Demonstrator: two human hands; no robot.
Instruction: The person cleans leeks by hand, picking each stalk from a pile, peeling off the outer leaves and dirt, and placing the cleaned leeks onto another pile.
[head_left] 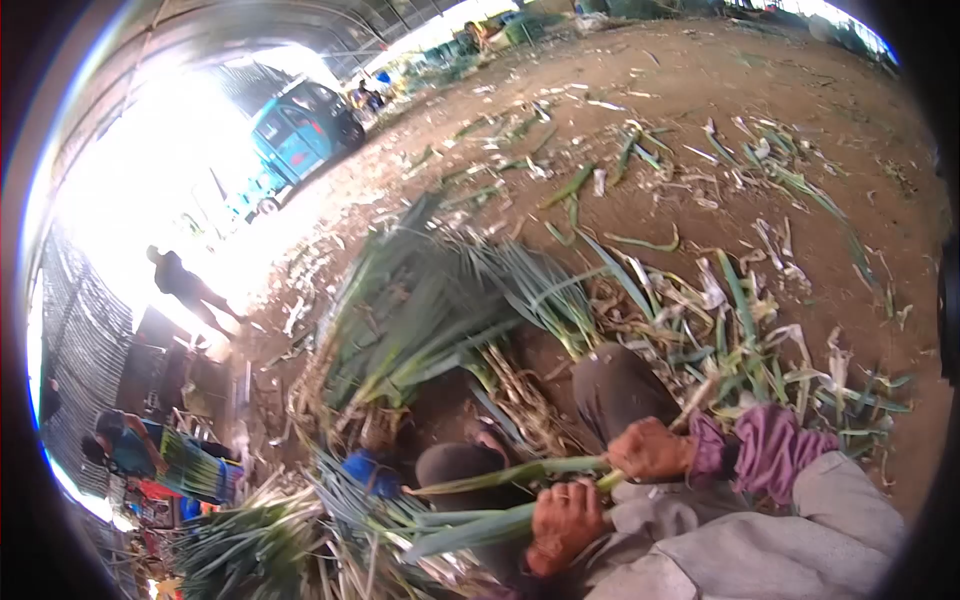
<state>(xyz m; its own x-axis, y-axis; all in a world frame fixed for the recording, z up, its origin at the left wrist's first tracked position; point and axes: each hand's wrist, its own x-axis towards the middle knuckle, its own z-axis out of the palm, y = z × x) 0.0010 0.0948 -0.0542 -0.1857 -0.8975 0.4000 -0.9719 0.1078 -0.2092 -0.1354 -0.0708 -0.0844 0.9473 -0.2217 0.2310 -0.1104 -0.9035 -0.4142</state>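
Observation:
My right hand [650, 448], at a purple cuff, is closed around a long green onion stalk [520, 470]. Its leaf points left, and a pale end shows above the hand. Just below and left, my left hand [567, 525] is wrapped round broad green leaves [470, 532] that lie across my lap. The hands are close together. In front of my knees are a large leafy onion bundle [400, 310] and a smaller bunch with pale roots [525, 400].
More onions [250, 545] are heaped at the lower left. Loose peelings [730, 300] litter the dirt floor. A blue object [370, 473] is near my left knee. A person [135, 445] holds onions at the left; another person [185, 285] stands farther off, near a teal vehicle [295, 140].

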